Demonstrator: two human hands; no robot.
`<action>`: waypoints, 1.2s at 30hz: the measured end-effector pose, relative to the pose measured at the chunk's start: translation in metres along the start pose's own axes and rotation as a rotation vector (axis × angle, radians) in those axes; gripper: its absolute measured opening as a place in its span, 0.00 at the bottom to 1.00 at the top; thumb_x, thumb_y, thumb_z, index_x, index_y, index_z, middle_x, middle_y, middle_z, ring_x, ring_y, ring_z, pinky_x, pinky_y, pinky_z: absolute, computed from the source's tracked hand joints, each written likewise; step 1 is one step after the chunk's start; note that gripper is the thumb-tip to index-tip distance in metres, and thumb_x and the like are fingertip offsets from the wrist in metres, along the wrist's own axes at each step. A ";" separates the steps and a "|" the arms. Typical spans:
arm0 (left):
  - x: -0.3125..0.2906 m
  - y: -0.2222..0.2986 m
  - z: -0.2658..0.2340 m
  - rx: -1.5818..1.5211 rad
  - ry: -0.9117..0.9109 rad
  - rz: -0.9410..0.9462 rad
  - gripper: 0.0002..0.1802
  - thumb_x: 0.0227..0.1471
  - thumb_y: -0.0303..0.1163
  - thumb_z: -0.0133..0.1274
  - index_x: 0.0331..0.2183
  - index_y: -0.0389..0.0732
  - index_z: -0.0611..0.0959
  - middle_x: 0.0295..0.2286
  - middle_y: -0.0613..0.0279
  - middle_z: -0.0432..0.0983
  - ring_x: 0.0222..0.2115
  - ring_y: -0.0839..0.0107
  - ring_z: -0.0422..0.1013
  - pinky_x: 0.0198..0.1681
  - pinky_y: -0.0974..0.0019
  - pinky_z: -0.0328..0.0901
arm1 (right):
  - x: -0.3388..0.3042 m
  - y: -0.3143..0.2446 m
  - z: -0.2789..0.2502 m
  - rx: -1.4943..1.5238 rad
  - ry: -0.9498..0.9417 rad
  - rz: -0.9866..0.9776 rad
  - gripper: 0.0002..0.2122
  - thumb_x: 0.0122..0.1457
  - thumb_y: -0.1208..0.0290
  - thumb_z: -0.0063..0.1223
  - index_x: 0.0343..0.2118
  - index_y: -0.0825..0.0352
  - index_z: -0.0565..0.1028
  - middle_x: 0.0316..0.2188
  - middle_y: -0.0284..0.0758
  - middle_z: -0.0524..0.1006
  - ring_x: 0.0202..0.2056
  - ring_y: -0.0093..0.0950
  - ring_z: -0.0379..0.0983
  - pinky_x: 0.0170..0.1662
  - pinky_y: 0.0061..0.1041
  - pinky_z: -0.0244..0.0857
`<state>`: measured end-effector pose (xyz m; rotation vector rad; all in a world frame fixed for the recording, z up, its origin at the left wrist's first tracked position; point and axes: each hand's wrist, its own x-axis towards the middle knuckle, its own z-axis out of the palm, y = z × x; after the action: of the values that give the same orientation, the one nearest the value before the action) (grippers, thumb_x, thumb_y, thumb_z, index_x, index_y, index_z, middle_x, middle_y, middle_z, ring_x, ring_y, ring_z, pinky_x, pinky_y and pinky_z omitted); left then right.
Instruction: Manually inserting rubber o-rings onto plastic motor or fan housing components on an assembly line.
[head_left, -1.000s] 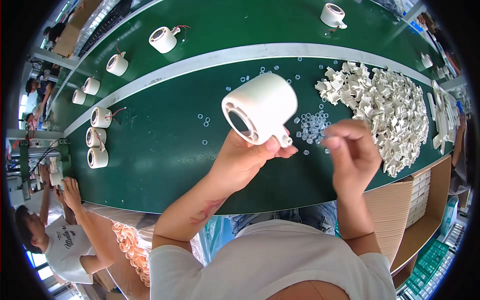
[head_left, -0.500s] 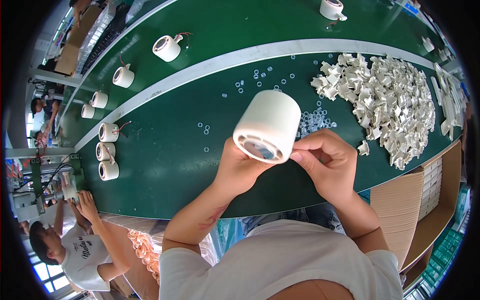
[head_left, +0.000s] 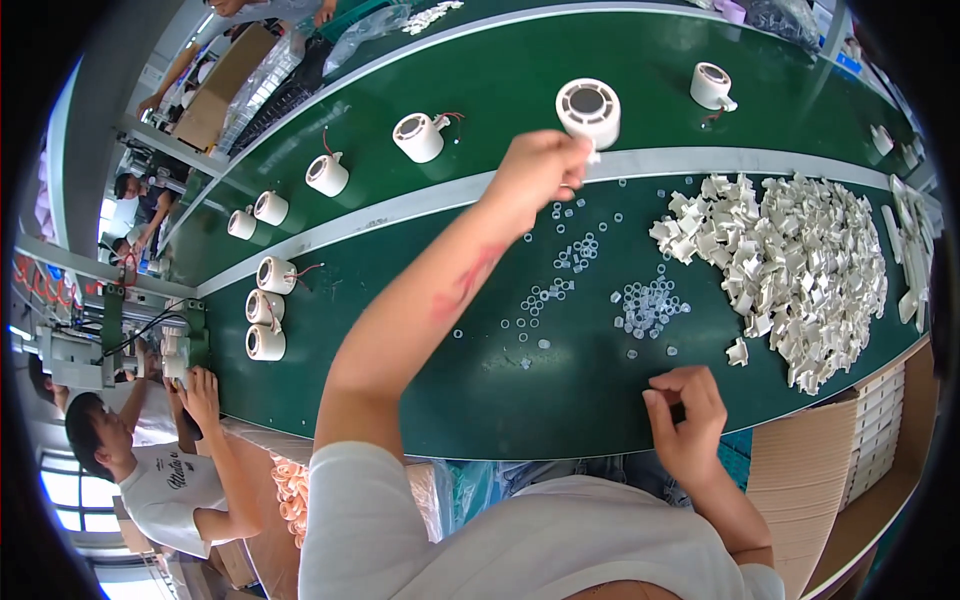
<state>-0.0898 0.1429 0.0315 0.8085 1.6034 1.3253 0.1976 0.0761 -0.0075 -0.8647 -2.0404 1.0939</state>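
My left hand reaches far across the bench, its fingers closed on the small side tab of a white cylindrical motor housing. That housing is over the far green belt, with its slotted round end and dark centre showing. Back near the bench's front edge, my right hand has its fingers loosely curled, thumb and forefinger apart, and nothing shows between them. Closest to it are small clear plastic rings, partly heaped and partly scattered on the green bench.
A big pile of white plastic clips covers the bench's right side. Three similar housings stand at left; several more line the belt beyond the metal rail. At right sits a cardboard box. A co-worker works at a machine on the left.
My left hand has carried the housing away from my body, over the rail to the belt. My right hand has let go of it and drawn back. The view has shifted.
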 end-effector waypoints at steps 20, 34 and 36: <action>-0.006 -0.014 -0.085 1.051 0.569 0.389 0.33 0.34 0.42 0.65 0.41 0.39 0.70 0.32 0.55 0.70 0.31 0.59 0.69 0.36 0.61 0.65 | -0.006 0.016 0.010 -0.137 -0.051 -0.263 0.06 0.46 0.80 0.53 0.29 0.66 0.76 0.24 0.33 0.72 0.22 0.29 0.66 0.27 0.25 0.61; -0.168 -0.059 0.075 0.918 0.019 0.793 0.29 0.30 0.32 0.66 0.38 0.40 0.73 0.33 0.59 0.69 0.27 0.63 0.65 0.30 0.70 0.63 | 0.023 -0.001 0.006 -0.032 0.063 0.039 0.06 0.50 0.80 0.54 0.33 0.71 0.77 0.22 0.34 0.69 0.21 0.23 0.61 0.22 0.19 0.57; -0.169 -0.063 0.074 0.662 -0.049 0.668 0.27 0.33 0.30 0.64 0.39 0.39 0.73 0.33 0.58 0.69 0.27 0.66 0.65 0.30 0.71 0.62 | 0.021 0.004 0.007 -0.018 0.113 -0.076 0.05 0.49 0.81 0.55 0.31 0.70 0.78 0.23 0.34 0.70 0.21 0.23 0.61 0.22 0.18 0.57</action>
<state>0.0487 0.0087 0.0035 1.8887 1.8291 1.1704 0.1811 0.0909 -0.0092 -0.8321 -1.9761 0.9657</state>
